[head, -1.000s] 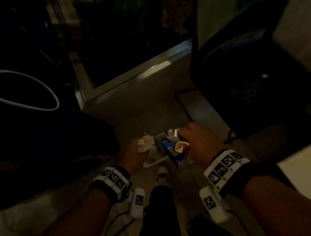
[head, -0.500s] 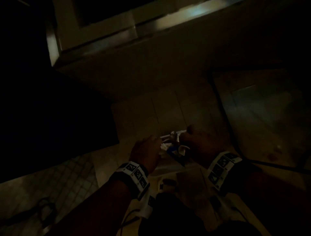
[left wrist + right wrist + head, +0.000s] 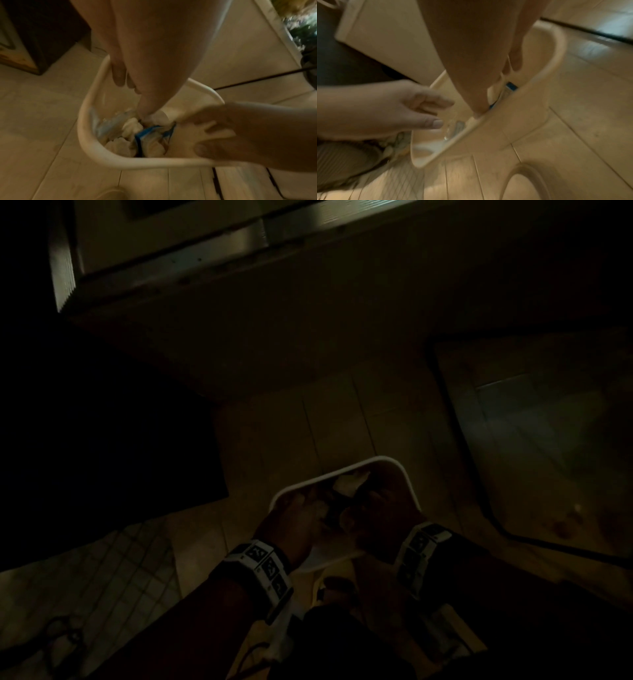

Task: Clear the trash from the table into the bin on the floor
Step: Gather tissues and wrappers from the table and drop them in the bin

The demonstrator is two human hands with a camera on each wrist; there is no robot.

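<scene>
A white plastic bin stands on the tiled floor, and both my hands hang over its mouth. Inside lie crumpled white tissues, a blue-and-clear plastic wrapper and some clear plastic. My left hand points down into the left side of the bin, fingers loose and holding nothing; its tips hover just above the trash. My right hand is at the right side, with spread and blurred fingers that grip nothing. In the right wrist view its fingertips reach to the bin's rim.
A dark piece of furniture stands close on the left of the bin. A dark-framed glass panel lies to the right and a metal sill runs along the far side. My foot is just in front of the bin.
Both hands came down to the bin's mouth. The tissue in the left hand and the blue wrapper in the right hand were let go and now lie in the bin.
</scene>
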